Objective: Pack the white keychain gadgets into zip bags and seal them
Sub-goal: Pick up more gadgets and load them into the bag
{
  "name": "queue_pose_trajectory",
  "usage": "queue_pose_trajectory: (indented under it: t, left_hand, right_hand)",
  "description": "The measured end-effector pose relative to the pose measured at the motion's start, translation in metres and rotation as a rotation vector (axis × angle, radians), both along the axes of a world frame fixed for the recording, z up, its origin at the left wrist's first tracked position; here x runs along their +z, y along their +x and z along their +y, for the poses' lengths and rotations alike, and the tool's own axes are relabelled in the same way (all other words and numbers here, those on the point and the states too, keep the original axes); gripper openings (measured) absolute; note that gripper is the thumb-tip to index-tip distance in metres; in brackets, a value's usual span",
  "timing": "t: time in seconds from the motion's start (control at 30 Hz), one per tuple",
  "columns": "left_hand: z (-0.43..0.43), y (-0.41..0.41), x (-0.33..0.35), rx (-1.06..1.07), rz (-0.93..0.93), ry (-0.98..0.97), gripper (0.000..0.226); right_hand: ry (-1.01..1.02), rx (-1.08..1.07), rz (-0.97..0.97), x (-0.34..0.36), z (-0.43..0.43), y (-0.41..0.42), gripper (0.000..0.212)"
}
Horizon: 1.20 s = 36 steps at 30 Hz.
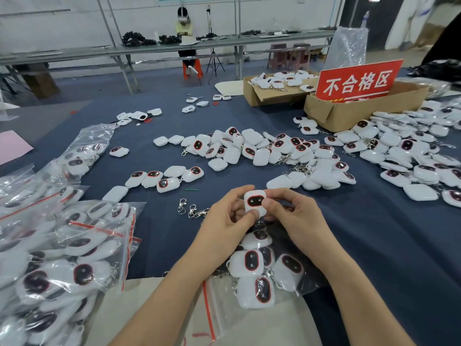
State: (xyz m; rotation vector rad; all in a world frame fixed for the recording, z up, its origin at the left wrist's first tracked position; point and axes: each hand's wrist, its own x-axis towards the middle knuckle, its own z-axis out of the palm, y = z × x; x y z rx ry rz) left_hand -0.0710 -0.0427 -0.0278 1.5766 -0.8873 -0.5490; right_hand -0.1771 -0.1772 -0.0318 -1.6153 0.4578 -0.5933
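Observation:
Both of my hands hold one white keychain gadget (pixel 254 200) with a dark, red-rimmed oval face, just above the blue table. My left hand (pixel 228 216) grips its left side, thumb on the lower front. My right hand (pixel 291 211) pinches its right side, thumb on the face. Beneath my hands lies an open zip bag (pixel 303 285) with a red seal strip, and several gadgets (pixel 249 263) rest in it. Loose gadgets (pixel 262 151) are heaped across the middle and right of the table.
Filled zip bags (pixel 62 258) pile up at the left. Loose metal clasps (pixel 190 209) lie left of my hands. Two cardboard boxes (pixel 349 113) stand at the back right, one with a red sign (pixel 359 79). A person sits at a far bench (pixel 185 26).

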Motion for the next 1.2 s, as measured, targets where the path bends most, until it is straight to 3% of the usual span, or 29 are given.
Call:
queue_pose_trajectory:
  t: [0.1,0.23,0.4,0.5,0.6,0.93,1.07,1.2]
  left_hand:
    - [-0.0006,-0.0023,0.0006,0.057,0.080,-0.032,0.030]
    - [0.0006,-0.0025,0.0005,0.208,-0.113,-0.046,0.014]
    - [0.0014,-0.0054,0.0002,0.185,-0.293,-0.022,0.018]
    - [0.0008,-0.0046,0.0007,0.166,-0.234,-0.093,0.020]
    - [0.0007,-0.0031,0.0003,0.153,-0.130,-0.091,0.021]
    - [0.0007,-0.0019,0.0000,0.176,-0.124,-0.103,0.019]
    - [0.0010,-0.0032,0.0029,0.123,-0.036,-0.059,0.029]
    - [0.0010,0.0013,0.0045,0.129,-0.066,-0.017,0.035]
  right_hand:
    - [-0.027,-0.011,-0.009,-0.0006,-0.0001,0.0005,0.015]
    - [-0.101,0.018,0.020,-0.0002,0.0035,0.0017,0.018]
    - [-0.129,0.025,-0.027,0.0024,0.0064,-0.0008,0.034]
    - [-0.131,0.053,-0.076,0.0038,0.0070,-0.0030,0.024]
    - [-0.085,0.059,-0.102,0.0040,0.0047,-0.0037,0.028]
    - [-0.072,0.069,-0.107,0.0005,0.0021,-0.0031,0.029]
    - [-0.050,0.085,-0.086,0.0023,0.0021,-0.0037,0.032]
    - [-0.039,0.132,-0.057,0.0021,0.0013,-0.0034,0.034]
